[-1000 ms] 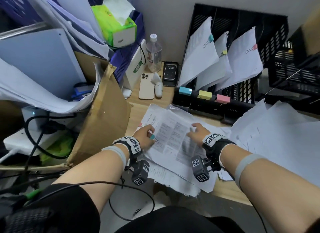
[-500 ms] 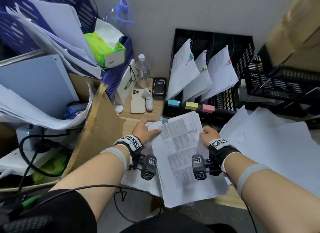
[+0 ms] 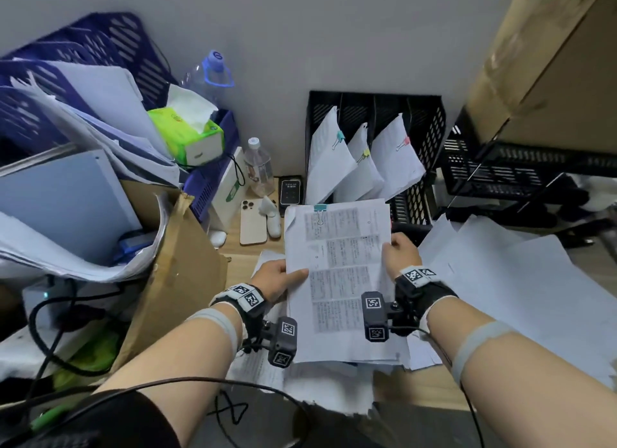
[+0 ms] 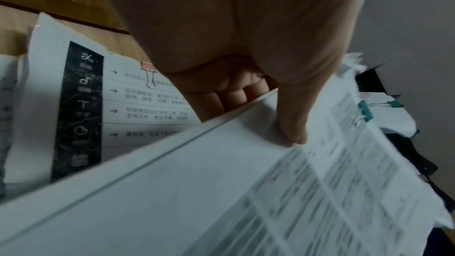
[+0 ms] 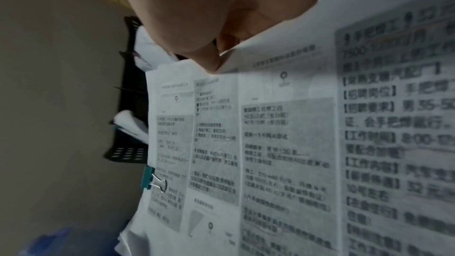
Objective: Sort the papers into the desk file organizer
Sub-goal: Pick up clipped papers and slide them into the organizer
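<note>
A printed paper stack (image 3: 340, 267) bound by a teal binder clip (image 3: 320, 208) is held above the desk. My left hand (image 3: 277, 277) pinches its left edge, thumb on top (image 4: 293, 124), fingers beneath. My right hand (image 3: 399, 250) grips its right edge (image 5: 221, 59). The black desk file organizer (image 3: 424, 120) stands behind against the wall; its three slots hold clipped stacks with a teal clip (image 3: 340, 136), a yellow clip (image 3: 365, 154) and a pink clip (image 3: 405, 142). Another stack with a pink clip (image 4: 149, 69) lies on the desk below.
Loose white sheets (image 3: 500, 280) cover the desk at right. A phone (image 3: 253, 222), a water bottle (image 3: 258, 167) and a small black device (image 3: 290, 189) sit left of the organizer. A cardboard flap (image 3: 173, 280), blue baskets (image 3: 100, 54) and a black crate (image 3: 521, 167) flank the space.
Both hands lifted the teal-clipped stack off the desk pile and turned it upright, raising it toward the organizer. The camera view tilted upward.
</note>
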